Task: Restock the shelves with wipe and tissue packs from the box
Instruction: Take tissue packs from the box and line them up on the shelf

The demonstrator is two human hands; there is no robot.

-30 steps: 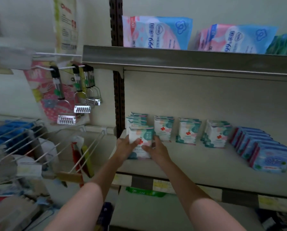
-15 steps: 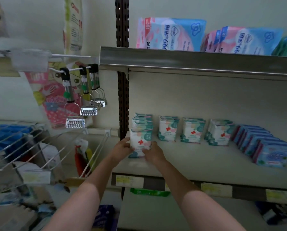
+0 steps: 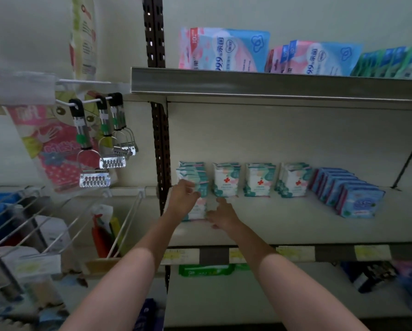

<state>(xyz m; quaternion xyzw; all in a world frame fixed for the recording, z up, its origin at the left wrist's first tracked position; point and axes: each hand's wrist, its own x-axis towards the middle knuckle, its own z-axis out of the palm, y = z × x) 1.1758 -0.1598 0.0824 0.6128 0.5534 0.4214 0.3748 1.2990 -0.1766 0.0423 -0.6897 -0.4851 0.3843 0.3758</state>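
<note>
Both forearms reach up from the bottom edge toward the middle shelf (image 3: 319,225). Near its front edge, price labels (image 3: 295,253) line the strip; a green pack (image 3: 206,270) sits just under it on the shelf below. Left of the brown slotted upright (image 3: 161,149), a wire basket (image 3: 56,223) angles down and metal scrapers (image 3: 95,179) hang from a peg, clear of the arms. Left hand (image 3: 182,201) sits at the shelf's left end, fingers curled over the top left of the wipe pack (image 3: 197,209), which stands upright near the left edge, in front of the leftmost row. Fingertips are motion-blurred, so grip depth is unclear, but it looks like holding. Right hand (image 3: 222,215) is just right of the pack, fingers loosely spread and relaxed, touching or nearly touching its right side; can't tell which. Behind, rows of red-cross wipe packs (image 3: 226,180) line the back, with blue tissue packs (image 3: 348,192) toward the right end. Top shelf (image 3: 271,83) carries large pink-blue packs (image 3: 224,52) and green packs (image 3: 391,62) at the right edge.
</note>
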